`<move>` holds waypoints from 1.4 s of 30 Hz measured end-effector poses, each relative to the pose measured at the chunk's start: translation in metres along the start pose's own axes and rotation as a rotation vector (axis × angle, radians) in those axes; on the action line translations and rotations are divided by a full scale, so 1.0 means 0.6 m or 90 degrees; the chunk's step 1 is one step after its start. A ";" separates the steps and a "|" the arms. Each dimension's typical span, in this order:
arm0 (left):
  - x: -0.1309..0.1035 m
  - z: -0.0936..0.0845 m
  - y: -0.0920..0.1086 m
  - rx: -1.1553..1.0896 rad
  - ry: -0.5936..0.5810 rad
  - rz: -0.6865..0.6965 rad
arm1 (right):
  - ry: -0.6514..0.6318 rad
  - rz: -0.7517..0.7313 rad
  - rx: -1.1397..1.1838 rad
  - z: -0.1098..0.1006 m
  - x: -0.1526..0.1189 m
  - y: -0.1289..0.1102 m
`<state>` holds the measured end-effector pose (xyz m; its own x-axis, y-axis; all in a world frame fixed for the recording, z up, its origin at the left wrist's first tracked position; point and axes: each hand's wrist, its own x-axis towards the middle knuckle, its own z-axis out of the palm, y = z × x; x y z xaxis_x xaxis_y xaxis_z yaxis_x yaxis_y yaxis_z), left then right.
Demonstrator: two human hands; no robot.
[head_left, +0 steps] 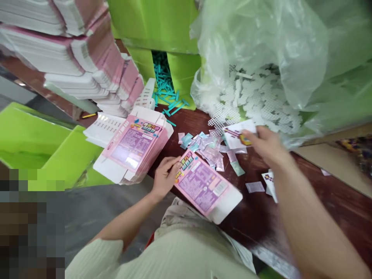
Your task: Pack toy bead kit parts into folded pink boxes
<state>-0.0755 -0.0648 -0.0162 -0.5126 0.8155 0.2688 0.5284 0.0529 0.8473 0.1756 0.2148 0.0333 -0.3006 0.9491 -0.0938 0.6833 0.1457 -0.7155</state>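
Pink cardboard carton (203, 186), oblong, gripped by left hand (165, 177) over near edge of tabletop (252, 219); right hand (269, 142) pinches thin white card (234, 135) (partly hidden by thumb (250, 136)).

Head-worn view, forward and down

Two hands (165, 177); one held carton (200, 188); over ten sachets (208, 145)

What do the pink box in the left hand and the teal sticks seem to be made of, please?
The pink box looks like satin-finished printed card, judging by its crisp white flap. The teal sticks are probably smooth moulded plastic: one colour, repeated shapes.
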 end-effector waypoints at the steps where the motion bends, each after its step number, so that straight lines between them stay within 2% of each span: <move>1: 0.004 0.007 0.001 0.020 0.022 -0.008 | -0.016 0.008 0.003 0.045 0.023 -0.026; 3: 0.012 0.020 0.010 0.072 0.006 0.015 | -0.033 0.026 -0.014 0.117 0.062 -0.060; 4: 0.019 0.027 0.016 0.107 -0.017 0.045 | -0.039 0.032 -0.016 0.142 0.076 -0.069; 5: 0.028 0.036 0.023 0.146 -0.037 0.083 | -0.043 0.035 -0.016 0.157 0.085 -0.071; 7: 0.065 0.061 0.039 0.225 -0.050 0.154 | -0.039 0.037 -0.006 0.162 0.089 -0.063; 9: 0.131 0.096 0.050 0.291 -0.047 0.173 | -0.015 0.024 0.042 0.141 0.079 -0.043; 10: 0.173 0.116 0.053 0.320 -0.052 0.145 | 0.002 0.012 0.082 0.124 0.070 -0.033; 12: 0.265 0.157 0.051 0.373 -0.041 0.020 | 0.013 -0.012 0.188 0.086 0.048 -0.013; 14: 0.345 0.188 0.044 0.405 0.010 -0.164 | -0.016 -0.016 0.276 0.047 0.018 0.002; 16: 0.395 0.204 0.037 0.408 0.034 -0.268 | -0.062 0.004 0.322 0.014 -0.018 0.015; 18: 0.416 0.205 0.032 0.403 0.027 -0.287 | -0.097 0.043 0.338 -0.012 -0.054 0.032; 21: 0.409 0.188 0.033 0.406 -0.017 -0.274 | -0.111 0.084 0.373 -0.037 -0.097 0.063; 24: 0.382 0.164 0.051 0.416 -0.057 -0.247 | -0.089 0.093 0.366 -0.050 -0.122 0.093; 26: 0.355 0.149 0.070 0.419 -0.071 -0.213 | -0.117 0.099 0.280 -0.057 -0.133 0.107; 29: 0.304 0.130 0.097 0.380 -0.082 -0.127 | -0.210 0.081 0.106 -0.076 -0.152 0.119; 31: 0.267 0.118 0.108 0.283 -0.101 -0.059 | -0.251 0.060 0.032 -0.100 -0.166 0.129; 32: 0.249 0.112 0.111 0.212 -0.117 -0.035 | -0.247 0.049 0.011 -0.115 -0.172 0.137; 35: 0.202 0.094 0.114 -0.012 -0.173 -0.042 | -0.155 0.047 -0.005 -0.170 -0.187 0.171; 38: 0.160 0.096 0.120 -0.169 -0.205 -0.094 | -0.027 0.133 -0.120 -0.201 -0.197 0.188; 40: 0.130 0.117 0.131 -0.238 -0.220 -0.108 | 0.062 0.160 -0.230 -0.191 -0.201 0.174; 42: 0.096 0.153 0.147 -0.290 -0.255 -0.102 | 0.080 0.104 -0.297 -0.157 -0.201 0.143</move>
<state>0.0037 0.0395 0.0321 -0.2215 0.9752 0.0048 0.0797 0.0132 0.9967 0.3333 0.1390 0.0482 -0.1023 0.9920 -0.0735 0.9476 0.0747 -0.3105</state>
